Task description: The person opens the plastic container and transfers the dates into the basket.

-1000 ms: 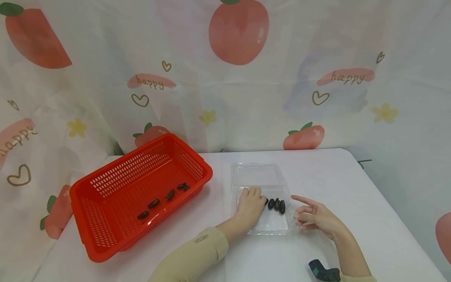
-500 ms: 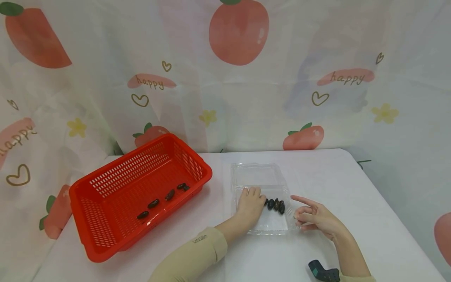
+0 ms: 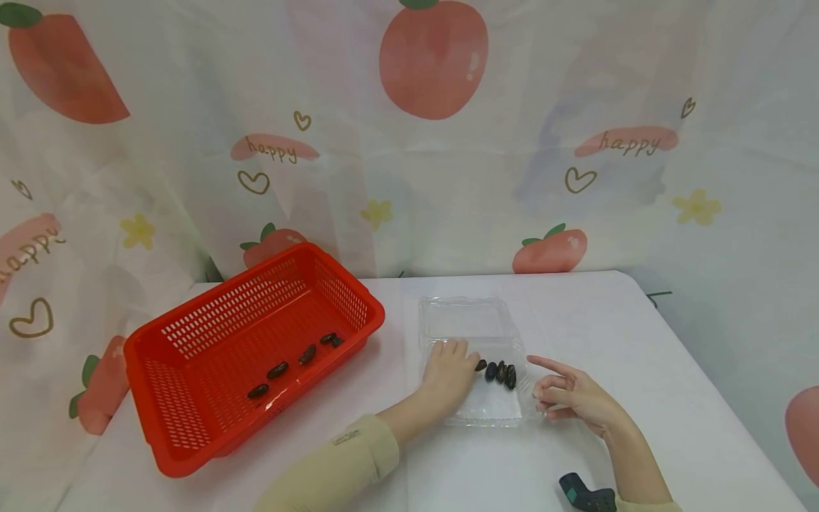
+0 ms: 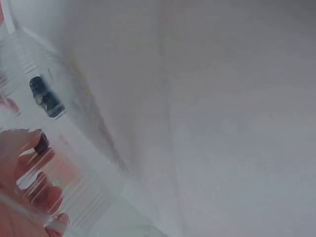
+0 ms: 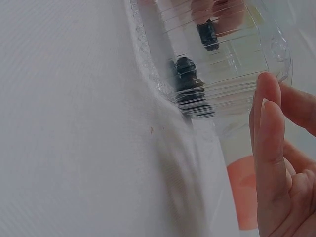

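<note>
A clear plastic clamshell box lies with its lid folded back, several dark, glossy oval pieces in a row inside. My left hand reaches over the box's left half. Its fingertips pinch one dark oval piece, which also shows as a small dark piece through the plastic in the right wrist view. At the box's right rim, my right hand pinches the plastic edge, its index finger stretched out. A red basket at left holds several similar dark pieces.
A white table carries everything. On the right wrist a dark device is worn, just above the table. Behind hangs a fruit-printed curtain, meeting the table's back edge.
My left hand has shifted slightly left, and the dark piece at its fingertips shows more fully. The right hand stays at the box rim. The box and basket have not moved.
</note>
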`<move>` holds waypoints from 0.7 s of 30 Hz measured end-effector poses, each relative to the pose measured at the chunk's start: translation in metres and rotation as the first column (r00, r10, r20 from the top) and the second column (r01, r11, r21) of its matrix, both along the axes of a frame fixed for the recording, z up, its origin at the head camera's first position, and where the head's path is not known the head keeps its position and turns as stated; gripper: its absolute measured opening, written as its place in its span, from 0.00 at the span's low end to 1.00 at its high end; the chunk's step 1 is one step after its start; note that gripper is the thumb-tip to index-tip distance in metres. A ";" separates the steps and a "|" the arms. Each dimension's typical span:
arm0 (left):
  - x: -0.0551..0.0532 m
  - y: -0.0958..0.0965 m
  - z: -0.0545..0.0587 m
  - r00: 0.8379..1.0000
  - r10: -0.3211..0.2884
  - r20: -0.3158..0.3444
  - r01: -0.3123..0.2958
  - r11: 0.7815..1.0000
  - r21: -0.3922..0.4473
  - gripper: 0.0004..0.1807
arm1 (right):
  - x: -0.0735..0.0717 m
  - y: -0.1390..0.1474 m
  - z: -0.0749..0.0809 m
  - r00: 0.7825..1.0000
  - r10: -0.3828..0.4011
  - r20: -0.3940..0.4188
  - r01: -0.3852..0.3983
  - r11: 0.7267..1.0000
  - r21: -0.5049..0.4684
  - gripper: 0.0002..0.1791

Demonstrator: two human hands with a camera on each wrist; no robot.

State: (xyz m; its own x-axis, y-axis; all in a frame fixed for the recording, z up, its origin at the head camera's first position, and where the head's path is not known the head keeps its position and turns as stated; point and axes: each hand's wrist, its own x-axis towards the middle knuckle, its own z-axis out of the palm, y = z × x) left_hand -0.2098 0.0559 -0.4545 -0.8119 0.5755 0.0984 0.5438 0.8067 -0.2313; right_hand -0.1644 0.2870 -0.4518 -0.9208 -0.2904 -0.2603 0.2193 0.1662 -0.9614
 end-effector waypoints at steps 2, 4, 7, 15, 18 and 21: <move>0.001 -0.005 0.003 1.000 -0.009 -0.013 0.010 1.000 0.016 0.13 | 0.000 0.000 0.000 1.000 -0.001 0.000 0.001 1.000 0.001 0.39; 0.002 -0.011 0.005 0.999 -0.018 -0.032 0.019 0.999 0.034 0.12 | 0.000 0.000 0.000 1.000 -0.001 0.001 0.001 1.000 0.001 0.39; 0.002 -0.019 0.009 0.997 -0.017 -0.071 0.022 0.997 0.068 0.11 | 0.000 0.001 0.000 1.000 0.001 0.002 -0.001 1.000 -0.006 0.38; -0.004 -0.044 0.015 0.993 0.039 -0.114 -0.023 0.990 0.142 0.11 | 0.000 0.000 0.000 1.000 0.004 0.003 -0.004 1.000 -0.012 0.39; -0.005 -0.055 0.018 0.991 0.062 -0.119 -0.041 0.984 0.174 0.11 | 0.001 0.000 0.001 1.000 0.003 0.004 -0.003 1.000 -0.010 0.39; -0.006 -0.067 0.023 0.984 0.100 -0.148 -0.069 0.977 0.201 0.11 | 0.001 0.000 0.002 1.000 -0.001 0.006 0.001 1.000 -0.002 0.39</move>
State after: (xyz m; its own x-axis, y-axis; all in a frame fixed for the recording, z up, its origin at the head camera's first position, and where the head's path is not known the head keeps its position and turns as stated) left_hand -0.2157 -0.0112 -0.4318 -0.8226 0.4623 0.3312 0.4408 0.8863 -0.1422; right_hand -0.1635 0.2867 -0.4503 -0.9196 -0.2902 -0.2650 0.2249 0.1644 -0.9604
